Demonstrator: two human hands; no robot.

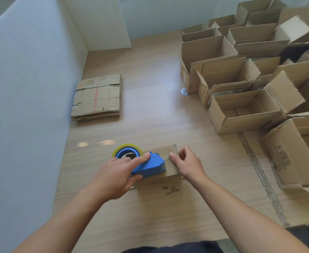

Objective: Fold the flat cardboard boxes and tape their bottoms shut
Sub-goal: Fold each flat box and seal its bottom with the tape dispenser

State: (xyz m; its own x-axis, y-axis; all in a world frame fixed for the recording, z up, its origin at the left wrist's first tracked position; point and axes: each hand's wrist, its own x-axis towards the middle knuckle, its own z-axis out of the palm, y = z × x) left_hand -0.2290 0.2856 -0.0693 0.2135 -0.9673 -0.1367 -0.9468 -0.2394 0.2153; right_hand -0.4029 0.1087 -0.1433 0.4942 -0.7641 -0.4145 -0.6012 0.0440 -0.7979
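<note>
1. While your left hand (pixel 117 178) grips the blue dispenser (pixel 150 166), its index finger lies straight along the top edge and the thumb curls under the near side.
2. You hold the dispenser on the upturned face of the box (pixel 159 203), with the front end beside the seam. The yellow-rimmed tape roll (pixel 127 150) sits at the far-left end, over the box's left edge.
3. Your right hand (pixel 188 164) rests on the same face, just right of the dispenser's front. One fingertip touches the cardboard at the seam and the other fingers are curled. Whether they pinch tape cannot be told.
4. You have the box on the floor (pixel 150 106) directly in front of you, between your forearms, with dark print on its near side.
5. To your far left, a stack of flat boxes (pixel 97 97) lies against the wall (pixel 22 88).
6. To your right, folded boxes (pixel 241 110) stand close together in rows, flaps up and open.
</note>
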